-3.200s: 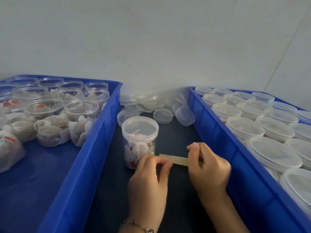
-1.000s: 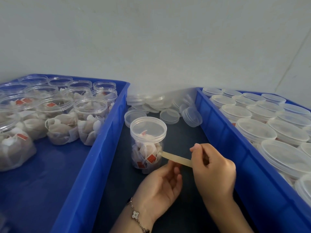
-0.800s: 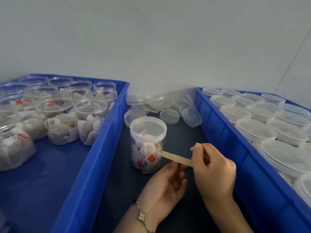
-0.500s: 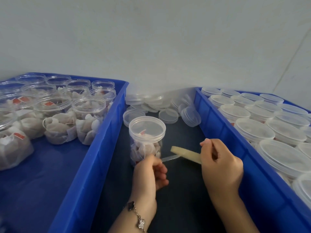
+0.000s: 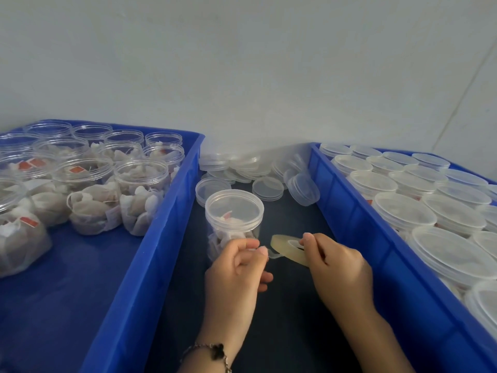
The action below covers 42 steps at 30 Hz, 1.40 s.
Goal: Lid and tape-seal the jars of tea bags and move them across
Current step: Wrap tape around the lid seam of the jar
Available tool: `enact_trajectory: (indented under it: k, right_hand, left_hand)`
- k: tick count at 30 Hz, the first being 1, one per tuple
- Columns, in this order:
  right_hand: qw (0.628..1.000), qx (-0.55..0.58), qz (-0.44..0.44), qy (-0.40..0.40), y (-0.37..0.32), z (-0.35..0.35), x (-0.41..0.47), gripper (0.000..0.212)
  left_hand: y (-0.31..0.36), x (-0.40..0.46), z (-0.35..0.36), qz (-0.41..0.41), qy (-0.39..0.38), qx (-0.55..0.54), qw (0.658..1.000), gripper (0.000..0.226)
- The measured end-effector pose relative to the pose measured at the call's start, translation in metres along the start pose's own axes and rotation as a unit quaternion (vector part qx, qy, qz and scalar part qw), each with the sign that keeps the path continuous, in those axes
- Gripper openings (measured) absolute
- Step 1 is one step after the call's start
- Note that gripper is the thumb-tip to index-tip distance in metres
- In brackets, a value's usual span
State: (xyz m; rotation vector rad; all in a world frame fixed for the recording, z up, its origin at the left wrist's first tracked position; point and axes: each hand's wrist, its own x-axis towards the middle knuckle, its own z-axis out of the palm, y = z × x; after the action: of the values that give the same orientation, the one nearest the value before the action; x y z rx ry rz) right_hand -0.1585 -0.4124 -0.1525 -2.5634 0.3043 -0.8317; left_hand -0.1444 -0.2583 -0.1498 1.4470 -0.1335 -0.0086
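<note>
A clear plastic jar (image 5: 233, 216) of tea bags stands lidded on the dark surface between two blue crates. My left hand (image 5: 238, 267) is just in front of the jar and pinches the free end of clear tape (image 5: 273, 254) between thumb and forefinger. My right hand (image 5: 336, 267) grips the yellowish tape roll (image 5: 289, 247), tilted, just right of the jar. A short strip of tape runs between the two hands. The lower front of the jar is hidden by my left hand.
The left blue crate (image 5: 150, 265) holds several unlidded jars of tea bags (image 5: 139, 195). The right blue crate (image 5: 376, 254) holds several lidded jars (image 5: 403, 211). Loose clear lids (image 5: 267, 188) lie piled behind the jar against the grey wall.
My left hand moved from lying open below the tape up to the jar's front and pinched the tape end. My right hand tilted the roll and pulled it slightly right, drawing out tape.
</note>
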Motion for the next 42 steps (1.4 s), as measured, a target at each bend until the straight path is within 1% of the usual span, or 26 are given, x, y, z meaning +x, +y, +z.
enact_trajectory:
  k: [2,5,8,10,11,13,15,16,17,19,21,22,23,25,27,30,32,34,36,38,39,40,42]
  right_hand:
    - [1.0,0.004,0.002,-0.001,0.001,0.0,0.0,0.048]
    - [1.0,0.006,0.011,-0.008,0.001,0.001,0.001,0.048]
    - [1.0,0.01,0.016,-0.004,0.0,-0.001,0.001,0.052]
    - [1.0,0.022,0.015,-0.009,0.0,-0.003,0.001,0.054]
    - [0.999,0.027,0.012,-0.02,-0.001,-0.004,0.001,0.052]
    - [0.998,0.024,0.003,-0.054,-0.001,-0.006,0.002,0.044]
    - [0.996,0.015,-0.011,-0.09,0.001,-0.007,0.002,0.036]
    - [0.994,0.018,-0.014,-0.11,0.002,-0.008,0.003,0.033]
    - [0.99,0.03,-0.011,-0.134,0.004,-0.008,0.004,0.031]
    - [0.978,0.07,0.0,-0.197,0.008,-0.011,0.007,0.032]
    - [0.96,0.084,-0.005,-0.266,0.01,-0.014,0.009,0.042]
    - [0.954,0.076,-0.011,-0.29,0.009,-0.015,0.009,0.046]
    - [0.951,0.058,-0.016,-0.302,0.008,-0.015,0.01,0.047]
    - [0.957,0.014,-0.02,-0.288,0.005,-0.013,0.011,0.037]
    - [0.969,-0.022,-0.023,-0.246,0.002,-0.013,0.011,0.03]
    - [0.978,-0.049,-0.031,-0.201,-0.003,-0.013,0.007,0.038]
    - [0.98,-0.072,-0.025,-0.185,-0.004,-0.011,0.008,0.04]
    - [0.983,-0.094,-0.016,-0.157,-0.002,-0.008,0.012,0.032]
    - [0.987,-0.111,-0.023,-0.111,0.002,-0.007,0.014,0.015]
    - [0.991,-0.116,-0.031,-0.064,0.005,-0.005,0.014,0.019]
    - [0.991,-0.117,-0.04,-0.046,0.005,-0.005,0.012,0.018]
    - [0.992,-0.114,-0.051,-0.032,0.005,-0.005,0.011,0.017]
    - [0.994,-0.087,-0.06,-0.013,0.003,-0.005,0.007,0.017]
  left_hand:
    - [0.0,-0.001,-0.001,0.02,-0.012,0.014,1.0,0.019]
    - [0.001,-0.002,-0.001,0.042,0.007,0.018,0.999,0.027]
    - [0.002,-0.001,-0.001,0.014,0.032,-0.036,0.999,0.032]
    - [0.004,-0.001,-0.001,-0.003,0.034,-0.066,0.997,0.026]
    - [0.003,-0.002,-0.001,0.004,0.037,-0.052,0.998,0.018]
    - [-0.002,-0.003,-0.003,0.075,0.058,0.065,0.993,0.003]
    - [-0.007,-0.002,-0.005,0.172,0.09,0.181,0.964,0.012]
    - [-0.007,-0.003,-0.007,0.209,0.1,0.218,0.948,0.017]
    - [-0.007,-0.003,-0.007,0.233,0.11,0.243,0.935,0.021]
    - [-0.005,-0.002,-0.009,0.261,0.128,0.262,0.92,0.024]
    - [-0.005,-0.001,-0.011,0.278,0.144,0.272,0.91,0.019]
    - [-0.005,-0.001,-0.012,0.287,0.151,0.284,0.902,0.016]
    - [-0.004,0.0,-0.014,0.3,0.157,0.299,0.892,0.013]
    - [-0.004,0.0,-0.015,0.325,0.167,0.322,0.873,0.01]
    - [-0.004,0.0,-0.015,0.339,0.176,0.322,0.866,0.013]
    - [-0.003,0.0,-0.014,0.352,0.192,0.313,0.861,0.027]
    - [-0.004,0.001,-0.012,0.367,0.21,0.3,0.855,0.027]
    - [-0.006,0.001,-0.011,0.381,0.226,0.285,0.85,0.023]
    - [-0.006,0.001,-0.011,0.375,0.228,0.262,0.86,0.016]
    - [-0.003,0.002,-0.013,0.338,0.233,0.246,0.878,0.01]
    - [-0.002,0.003,-0.014,0.311,0.239,0.235,0.889,0.011]
    - [-0.001,0.004,-0.014,0.278,0.247,0.21,0.904,0.015]
    - [-0.001,0.007,-0.013,0.205,0.233,0.119,0.943,0.018]
